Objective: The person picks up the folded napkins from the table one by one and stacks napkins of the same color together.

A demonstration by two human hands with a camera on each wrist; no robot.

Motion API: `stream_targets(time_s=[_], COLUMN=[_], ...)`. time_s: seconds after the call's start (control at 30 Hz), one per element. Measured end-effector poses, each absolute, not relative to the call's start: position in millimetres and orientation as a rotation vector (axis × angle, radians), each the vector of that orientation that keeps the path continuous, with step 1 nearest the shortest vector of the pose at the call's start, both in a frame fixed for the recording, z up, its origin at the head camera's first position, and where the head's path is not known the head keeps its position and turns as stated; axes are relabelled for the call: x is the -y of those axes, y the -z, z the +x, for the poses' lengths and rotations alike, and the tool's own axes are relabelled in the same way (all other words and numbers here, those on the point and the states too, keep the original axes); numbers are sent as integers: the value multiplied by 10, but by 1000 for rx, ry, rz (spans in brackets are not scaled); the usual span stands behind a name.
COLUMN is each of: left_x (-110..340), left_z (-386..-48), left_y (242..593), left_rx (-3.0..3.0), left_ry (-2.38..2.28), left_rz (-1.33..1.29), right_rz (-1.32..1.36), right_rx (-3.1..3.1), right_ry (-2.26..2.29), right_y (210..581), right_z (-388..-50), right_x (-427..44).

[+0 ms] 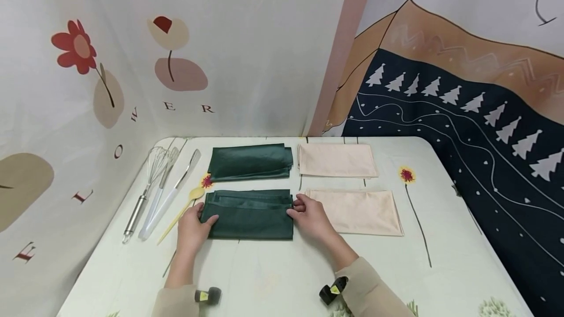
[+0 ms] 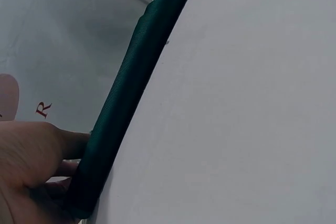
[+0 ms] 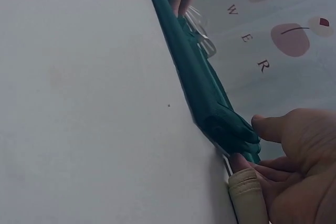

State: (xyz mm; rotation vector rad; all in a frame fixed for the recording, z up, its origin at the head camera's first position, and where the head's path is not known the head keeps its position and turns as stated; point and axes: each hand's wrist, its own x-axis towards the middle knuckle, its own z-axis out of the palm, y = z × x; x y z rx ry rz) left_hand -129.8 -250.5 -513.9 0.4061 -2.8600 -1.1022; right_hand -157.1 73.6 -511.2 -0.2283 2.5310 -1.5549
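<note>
In the head view a folded dark green cloth [image 1: 251, 224] lies at the near middle of the table. My left hand [image 1: 191, 231] grips its left edge, the thumb on top. At the opposite edge my right hand [image 1: 314, 216] pinches the cloth's upper right corner, close to a folded pale pink cloth [image 1: 359, 214]. The left wrist view has the green cloth [image 2: 126, 87] edge-on, with the left hand [image 2: 31, 156] at its lower end; some fingers are hidden behind it. Stacked layers of the green cloth [image 3: 199, 82] meet the right hand [image 3: 304, 166] in the right wrist view.
Behind lie another folded green cloth [image 1: 246, 163] and another folded pink cloth [image 1: 338, 160]. To the left are a whisk [image 1: 140, 209], tongs [image 1: 169, 204] and a yellow spoon [image 1: 196, 193]. Printed fabric walls [image 1: 264, 62] stand at the table's back and sides.
</note>
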Motion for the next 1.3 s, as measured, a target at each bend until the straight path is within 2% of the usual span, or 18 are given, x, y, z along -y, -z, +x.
stream_targets(time_s=[0.63,0.97,1.3], left_x=[2510,2509,2503], left_z=[-1291,-1294,-1275], left_y=[5215,5164,5116], left_rx=[2881,2852,2757], left_ry=[1161,1239,1429], left_rz=[413,421,435], right_rz=[-252,-442,-337], right_rx=[-2532,-2562,-2531], right_ry=[1366,1329,1398], right_y=[5153,5102,5067], right_z=[-1741,-1756,-1725], right_x=[-612,-540,-538])
